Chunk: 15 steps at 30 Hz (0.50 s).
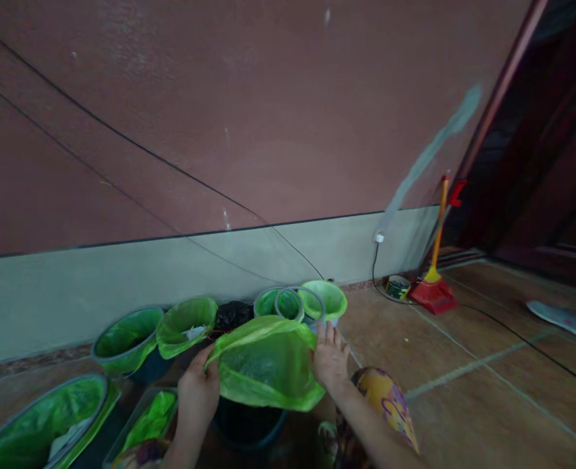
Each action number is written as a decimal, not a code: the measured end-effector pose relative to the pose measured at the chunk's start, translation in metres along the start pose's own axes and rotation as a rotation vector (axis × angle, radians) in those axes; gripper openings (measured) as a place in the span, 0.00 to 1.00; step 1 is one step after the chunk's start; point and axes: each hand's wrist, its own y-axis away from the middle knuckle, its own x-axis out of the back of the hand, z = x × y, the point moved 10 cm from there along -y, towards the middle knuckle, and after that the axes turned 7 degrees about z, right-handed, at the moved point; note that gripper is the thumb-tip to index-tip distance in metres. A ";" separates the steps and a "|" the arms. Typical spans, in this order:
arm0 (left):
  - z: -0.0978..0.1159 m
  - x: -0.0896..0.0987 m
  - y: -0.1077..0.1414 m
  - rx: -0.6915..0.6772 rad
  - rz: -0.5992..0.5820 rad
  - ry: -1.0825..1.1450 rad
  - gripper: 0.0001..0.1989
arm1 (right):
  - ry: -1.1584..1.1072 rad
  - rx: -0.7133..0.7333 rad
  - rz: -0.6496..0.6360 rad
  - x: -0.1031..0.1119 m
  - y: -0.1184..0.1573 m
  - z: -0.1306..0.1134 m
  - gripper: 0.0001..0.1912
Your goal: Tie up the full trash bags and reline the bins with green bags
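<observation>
A green plastic bag is spread wide at its mouth between my two hands. My left hand pinches its left edge. On the opposite side my right hand is at the bag's rim, fingers stretched upward and the thumb hidden by the plastic, so the grip there is partly unseen. Directly under the bag stands a dark bin, its upper part covered by the bag. A shallow box with folded green bags lies left of the bin, near my left forearm.
Lined bins and a green-lined basket stand at left. A black bag and more bins line the wall. At right are a red broom, a tin, a cable and someone's shoe.
</observation>
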 end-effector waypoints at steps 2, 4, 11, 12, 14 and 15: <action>0.003 0.006 0.001 -0.064 0.009 -0.031 0.17 | -0.073 0.002 0.045 0.018 -0.004 -0.004 0.33; 0.012 0.003 0.004 -0.124 -0.021 -0.054 0.18 | -0.227 0.189 0.019 0.032 -0.003 -0.044 0.33; 0.047 -0.013 0.012 -0.241 -0.122 -0.142 0.22 | -0.344 0.687 -0.219 0.036 0.044 -0.194 0.17; 0.047 -0.012 0.012 -0.242 -0.123 -0.166 0.23 | -0.320 0.670 -0.226 0.032 0.045 -0.197 0.16; 0.038 -0.007 0.010 -0.223 -0.126 -0.236 0.25 | -0.280 0.640 -0.233 0.028 0.041 -0.192 0.16; 0.031 -0.004 0.010 -0.205 -0.127 -0.276 0.27 | -0.263 0.624 -0.231 0.028 0.037 -0.185 0.16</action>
